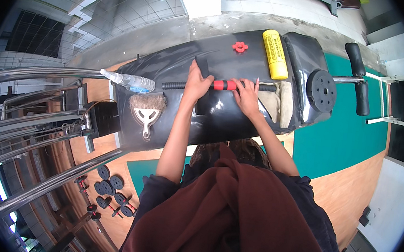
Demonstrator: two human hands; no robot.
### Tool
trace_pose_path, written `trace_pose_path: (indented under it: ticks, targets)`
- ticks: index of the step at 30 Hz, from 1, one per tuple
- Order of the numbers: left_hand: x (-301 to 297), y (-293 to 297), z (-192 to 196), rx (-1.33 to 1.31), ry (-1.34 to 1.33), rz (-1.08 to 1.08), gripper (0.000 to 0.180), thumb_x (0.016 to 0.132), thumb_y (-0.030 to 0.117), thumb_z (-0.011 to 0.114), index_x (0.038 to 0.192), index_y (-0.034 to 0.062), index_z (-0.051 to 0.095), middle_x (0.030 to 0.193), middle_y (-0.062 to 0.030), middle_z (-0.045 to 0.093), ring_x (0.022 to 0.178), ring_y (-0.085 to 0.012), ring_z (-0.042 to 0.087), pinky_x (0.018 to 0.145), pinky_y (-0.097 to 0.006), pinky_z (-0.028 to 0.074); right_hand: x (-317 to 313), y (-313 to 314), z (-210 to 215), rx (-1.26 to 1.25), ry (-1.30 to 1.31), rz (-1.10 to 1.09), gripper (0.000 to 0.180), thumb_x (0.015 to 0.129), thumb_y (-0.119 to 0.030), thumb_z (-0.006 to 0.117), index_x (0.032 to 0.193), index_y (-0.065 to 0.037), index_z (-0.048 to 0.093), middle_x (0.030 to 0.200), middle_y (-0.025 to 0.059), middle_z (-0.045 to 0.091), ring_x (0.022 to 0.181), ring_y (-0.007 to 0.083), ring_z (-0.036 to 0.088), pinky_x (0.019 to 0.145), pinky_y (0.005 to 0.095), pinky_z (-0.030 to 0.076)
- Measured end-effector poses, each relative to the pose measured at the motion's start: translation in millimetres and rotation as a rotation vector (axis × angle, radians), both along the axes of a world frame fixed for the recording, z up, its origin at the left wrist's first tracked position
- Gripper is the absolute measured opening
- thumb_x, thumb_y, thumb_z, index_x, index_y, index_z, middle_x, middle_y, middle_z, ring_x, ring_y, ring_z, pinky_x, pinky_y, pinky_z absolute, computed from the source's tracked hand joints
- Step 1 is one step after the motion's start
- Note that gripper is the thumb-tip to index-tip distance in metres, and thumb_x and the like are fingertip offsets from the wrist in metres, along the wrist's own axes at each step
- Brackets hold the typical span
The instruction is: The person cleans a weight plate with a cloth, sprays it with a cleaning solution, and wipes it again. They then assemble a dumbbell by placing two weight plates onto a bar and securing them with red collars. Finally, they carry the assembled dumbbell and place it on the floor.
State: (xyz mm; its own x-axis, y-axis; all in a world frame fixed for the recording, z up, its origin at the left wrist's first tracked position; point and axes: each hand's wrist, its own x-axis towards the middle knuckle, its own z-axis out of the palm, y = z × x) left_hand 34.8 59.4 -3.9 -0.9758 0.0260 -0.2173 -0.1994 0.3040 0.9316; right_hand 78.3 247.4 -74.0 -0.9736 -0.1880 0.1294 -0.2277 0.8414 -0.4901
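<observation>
A dumbbell bar (174,85) with black threaded ends and a red middle lies crosswise on a black padded bench (169,65). My left hand (197,85) is closed over a dark flat sheet (201,107) where it crosses the bar, left of the red part. Whether the sheet is cloth or paper, I cannot tell. My right hand (247,97) grips the bar at the right end of its red part, fingers over the top. Beyond the bar lies a red star-shaped collar nut (240,47).
On the bench's left are a clear spray bottle (136,83) and a wide brush (146,114). A yellow bottle (275,55), a beige cloth (285,104) and a weight plate (321,91) are on the right. Dumbbells and plates (116,182) lie on the floor, lower left, near metal rails (58,180).
</observation>
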Motion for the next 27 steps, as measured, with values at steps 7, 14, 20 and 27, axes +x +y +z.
trace_pose_path:
  ticks: [7,14,20,27]
  targets:
    - [-2.4,7.4,9.2,-0.228,0.104,-0.076,0.082,0.067,0.012,0.062,0.128,-0.0196,0.017,0.131,-0.0342,0.029,0.125,-0.0391,0.032,0.102,-0.035,0.028,-1.3,-2.2,-1.6,-0.012,0.020,-0.108,0.040,0.075,-0.010,0.060,0.114,-0.018,0.054,0.103,0.0064,0.050,0.104,0.0246,0.046,0.105,0.0530,0.014]
    - [12.1,-0.3,6.6,0.016,0.021,-0.018,0.092,0.070,0.018,0.066,0.134,-0.0123,0.007,0.138,-0.0307,0.020,0.131,-0.0350,0.022,0.106,-0.034,0.021,-1.9,-3.8,3.4,0.040,-0.008,-0.098,0.049,0.070,-0.010,0.065,0.115,-0.018,0.051,0.112,0.0087,0.046,0.113,0.0259,0.042,0.106,0.0528,0.014]
    - [26.1,6.4,5.0,-0.201,0.222,-0.042,0.091,0.072,0.013,0.065,0.138,-0.0030,0.005,0.143,-0.0263,0.010,0.133,-0.0355,0.017,0.106,-0.037,0.021,3.2,-1.7,6.6,0.077,-0.031,-0.069,0.059,0.068,-0.012,0.066,0.123,-0.017,0.044,0.122,0.0110,0.041,0.124,0.0270,0.032,0.107,0.0522,0.012]
    - [37.8,18.1,13.0,-0.472,0.436,0.004,0.070,0.069,-0.003,0.056,0.133,-0.0006,0.029,0.141,-0.0231,0.019,0.130,-0.0378,0.023,0.103,-0.040,0.028,6.7,1.3,8.6,0.032,-0.062,-0.068,0.061,0.071,-0.014,0.064,0.127,-0.013,0.040,0.127,0.0116,0.039,0.126,0.0284,0.030,0.106,0.0526,0.011]
